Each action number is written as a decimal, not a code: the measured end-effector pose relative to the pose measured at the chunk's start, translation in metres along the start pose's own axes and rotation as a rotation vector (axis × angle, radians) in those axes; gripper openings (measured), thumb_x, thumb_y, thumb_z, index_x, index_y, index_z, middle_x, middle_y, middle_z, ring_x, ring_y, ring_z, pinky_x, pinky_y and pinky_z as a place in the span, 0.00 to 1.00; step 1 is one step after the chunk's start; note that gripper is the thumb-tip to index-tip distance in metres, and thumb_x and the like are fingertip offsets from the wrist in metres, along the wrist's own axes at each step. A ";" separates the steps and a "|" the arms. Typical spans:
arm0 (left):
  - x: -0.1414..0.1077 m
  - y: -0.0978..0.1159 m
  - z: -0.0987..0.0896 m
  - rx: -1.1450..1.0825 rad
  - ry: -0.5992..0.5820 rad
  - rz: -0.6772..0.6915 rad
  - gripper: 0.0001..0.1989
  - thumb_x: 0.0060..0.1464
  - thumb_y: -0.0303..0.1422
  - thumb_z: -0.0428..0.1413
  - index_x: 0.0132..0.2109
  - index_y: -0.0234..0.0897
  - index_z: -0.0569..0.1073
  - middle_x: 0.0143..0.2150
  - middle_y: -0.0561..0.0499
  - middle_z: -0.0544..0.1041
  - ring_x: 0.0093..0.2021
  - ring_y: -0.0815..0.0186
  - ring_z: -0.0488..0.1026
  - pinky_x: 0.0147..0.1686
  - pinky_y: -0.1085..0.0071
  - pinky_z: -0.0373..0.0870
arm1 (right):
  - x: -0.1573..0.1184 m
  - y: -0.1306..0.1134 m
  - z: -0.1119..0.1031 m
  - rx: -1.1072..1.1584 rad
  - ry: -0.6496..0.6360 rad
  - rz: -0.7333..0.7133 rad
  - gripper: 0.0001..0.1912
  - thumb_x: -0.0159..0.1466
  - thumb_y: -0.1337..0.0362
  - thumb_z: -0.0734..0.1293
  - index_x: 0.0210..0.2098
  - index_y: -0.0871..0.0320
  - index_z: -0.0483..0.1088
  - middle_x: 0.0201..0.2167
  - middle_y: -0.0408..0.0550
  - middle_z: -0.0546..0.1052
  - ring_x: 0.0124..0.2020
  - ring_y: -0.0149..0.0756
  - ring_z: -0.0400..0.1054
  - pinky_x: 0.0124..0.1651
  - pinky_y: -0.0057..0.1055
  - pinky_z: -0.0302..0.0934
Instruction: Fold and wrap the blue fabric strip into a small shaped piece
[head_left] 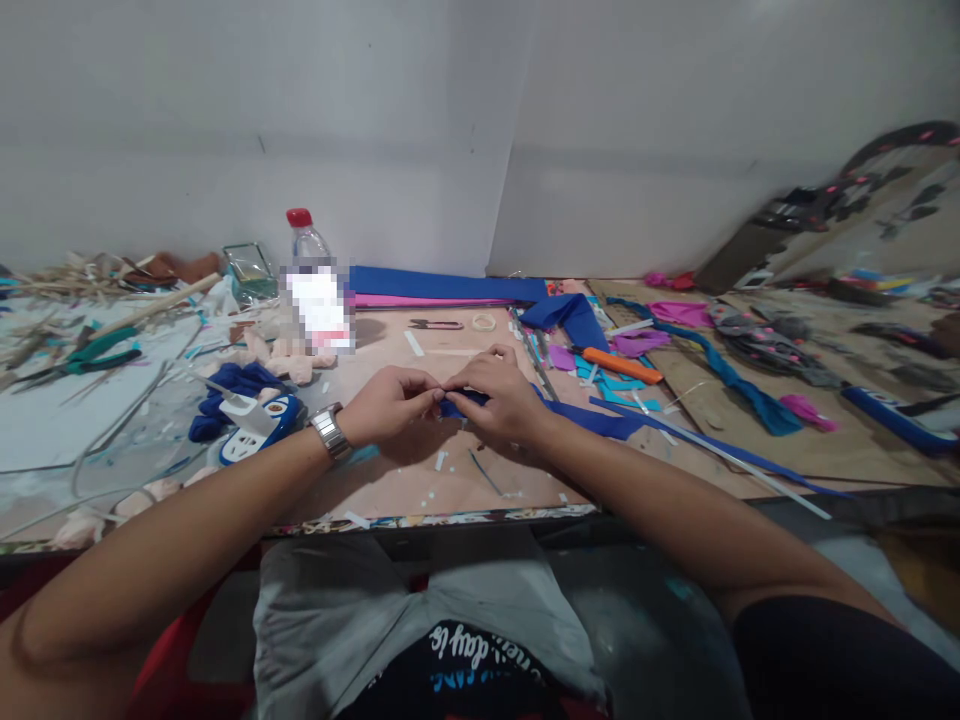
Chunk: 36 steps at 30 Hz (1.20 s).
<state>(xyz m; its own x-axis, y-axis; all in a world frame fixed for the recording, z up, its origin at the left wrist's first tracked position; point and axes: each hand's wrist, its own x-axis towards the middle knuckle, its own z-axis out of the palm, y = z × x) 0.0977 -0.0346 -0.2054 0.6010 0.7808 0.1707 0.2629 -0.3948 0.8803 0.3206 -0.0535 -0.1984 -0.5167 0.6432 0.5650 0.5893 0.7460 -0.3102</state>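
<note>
Over the worktable (382, 480), left hand (394, 405) and right hand (499, 395), both grips pinching blue fabric (454, 408)

You wear a silver watch (328, 430) with a link band on your left wrist, a dark sleeve (840, 655) on your right arm, and a dark shirt (450, 685) printed with white script and light-blue letters, with grey cloth (322, 605) around it.

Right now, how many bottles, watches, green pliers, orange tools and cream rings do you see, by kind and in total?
Bottle: 1
Watch: 1
Green pliers: 1
Orange tool: 1
Cream ring: 1
Total: 5
</note>
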 end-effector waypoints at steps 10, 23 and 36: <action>-0.006 0.012 0.000 0.315 0.111 0.110 0.13 0.64 0.38 0.56 0.38 0.35 0.82 0.32 0.50 0.82 0.31 0.68 0.74 0.34 0.71 0.65 | 0.000 -0.001 0.000 -0.032 -0.038 0.003 0.05 0.70 0.65 0.67 0.39 0.56 0.76 0.38 0.47 0.83 0.41 0.39 0.72 0.58 0.44 0.45; -0.004 0.010 -0.003 0.733 0.105 0.320 0.14 0.68 0.36 0.52 0.41 0.38 0.82 0.37 0.48 0.84 0.36 0.63 0.78 0.36 0.69 0.66 | 0.000 -0.004 -0.001 -0.047 -0.081 0.022 0.05 0.69 0.64 0.66 0.38 0.56 0.74 0.39 0.49 0.82 0.41 0.41 0.71 0.58 0.46 0.46; -0.001 0.007 -0.002 0.041 -0.008 0.003 0.19 0.67 0.40 0.50 0.30 0.35 0.74 0.27 0.51 0.75 0.28 0.68 0.69 0.32 0.71 0.65 | 0.001 -0.003 -0.002 -0.067 -0.085 0.015 0.05 0.69 0.64 0.66 0.38 0.56 0.73 0.38 0.49 0.82 0.42 0.42 0.70 0.58 0.46 0.45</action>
<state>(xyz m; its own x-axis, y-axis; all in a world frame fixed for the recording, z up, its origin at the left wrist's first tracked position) 0.0978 -0.0370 -0.1984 0.6082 0.7754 0.1696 0.2914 -0.4169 0.8610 0.3196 -0.0552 -0.1956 -0.5566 0.6686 0.4931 0.6361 0.7248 -0.2646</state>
